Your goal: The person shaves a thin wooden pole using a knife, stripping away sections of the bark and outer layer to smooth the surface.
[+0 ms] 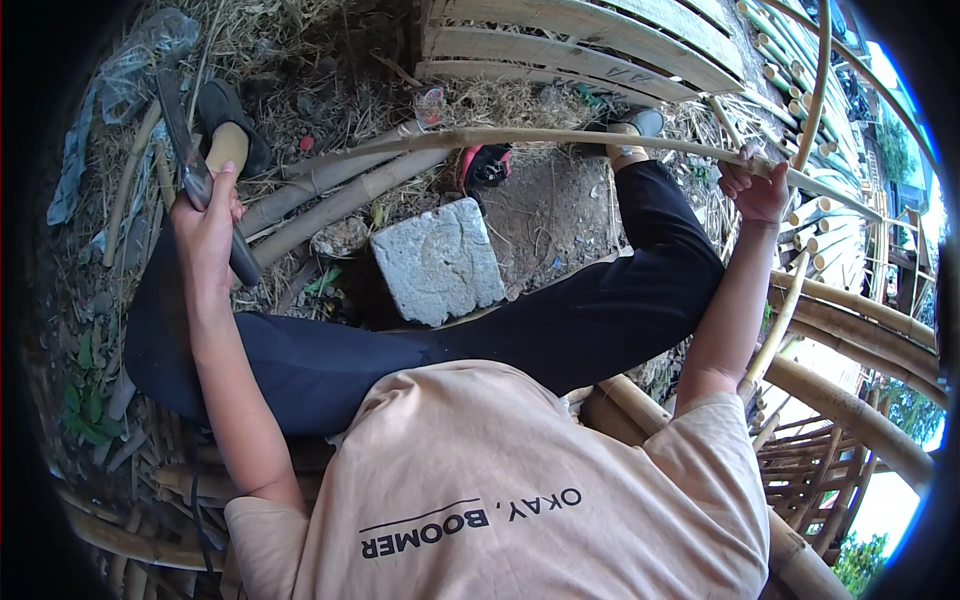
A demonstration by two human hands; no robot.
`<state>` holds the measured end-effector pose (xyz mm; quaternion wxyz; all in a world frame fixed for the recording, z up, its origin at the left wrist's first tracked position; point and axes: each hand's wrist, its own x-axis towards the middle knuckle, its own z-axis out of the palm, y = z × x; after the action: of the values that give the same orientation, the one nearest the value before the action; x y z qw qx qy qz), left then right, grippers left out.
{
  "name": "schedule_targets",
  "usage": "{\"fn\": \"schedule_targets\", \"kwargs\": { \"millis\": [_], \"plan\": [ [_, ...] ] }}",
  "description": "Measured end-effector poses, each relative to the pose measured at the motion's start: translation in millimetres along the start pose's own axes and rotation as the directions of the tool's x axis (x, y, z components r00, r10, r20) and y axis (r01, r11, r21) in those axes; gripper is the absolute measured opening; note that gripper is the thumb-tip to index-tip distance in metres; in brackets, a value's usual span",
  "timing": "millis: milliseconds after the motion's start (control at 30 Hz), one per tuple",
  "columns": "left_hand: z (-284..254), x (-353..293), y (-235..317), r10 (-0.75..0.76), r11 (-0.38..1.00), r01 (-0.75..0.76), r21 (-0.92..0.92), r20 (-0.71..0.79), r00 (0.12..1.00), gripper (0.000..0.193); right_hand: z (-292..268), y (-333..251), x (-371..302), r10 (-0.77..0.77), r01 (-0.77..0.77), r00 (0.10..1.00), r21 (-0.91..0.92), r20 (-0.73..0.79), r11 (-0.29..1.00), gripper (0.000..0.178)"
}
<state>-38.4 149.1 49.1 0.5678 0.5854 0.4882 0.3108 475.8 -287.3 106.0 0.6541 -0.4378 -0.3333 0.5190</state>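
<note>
My left hand (205, 222) is wrapped round the dark handle of a machete (174, 115), its long grey blade pointing away from me beside my left foot. On the far right, my right hand (757, 190) grips a long, thin bamboo strip (560, 137) with the fingers closed round it. The strip bows across in front of me, over the ground between my feet, and its right end runs past my hand. A rough pale stone block (438, 262) lies between my spread legs, apart from both hands.
Bamboo poles (345, 192) lie on the ground beyond the block, near a red and black object (487, 168). Wooden slats (570, 48) stand at the far side. Cut bamboo (825, 225) is piled at right. Clear plastic sheeting (150, 50) and dry straw lie far left.
</note>
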Motion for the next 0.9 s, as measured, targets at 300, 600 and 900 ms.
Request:
{"fn": "schedule_targets", "kwargs": {
  "millis": [300,600,900],
  "plan": [
    [3.2,-0.1,-4.7,0.035,0.999,-0.036,0.04,0.035,0.999,0.021,18.5,-7.2,13.1,0.039,-0.019,0.976,0.098,-0.213,0.995,0.098],
    [3.1,-2.5,-0.5,0.024,0.996,-0.029,0.082,0.054,0.998,0.024,92.3,-12.1,66.4,-0.273,0.31,0.635,-0.086,-0.723,0.947,0.091],
    [-39.6,-5.3,47.2,0.099,0.981,-0.089,-0.174,0.046,0.994,0.017,62.3,-105.8,4.7,-0.5,0.656,0.739,0.317,-0.451,0.685,0.044]
  ]
}}
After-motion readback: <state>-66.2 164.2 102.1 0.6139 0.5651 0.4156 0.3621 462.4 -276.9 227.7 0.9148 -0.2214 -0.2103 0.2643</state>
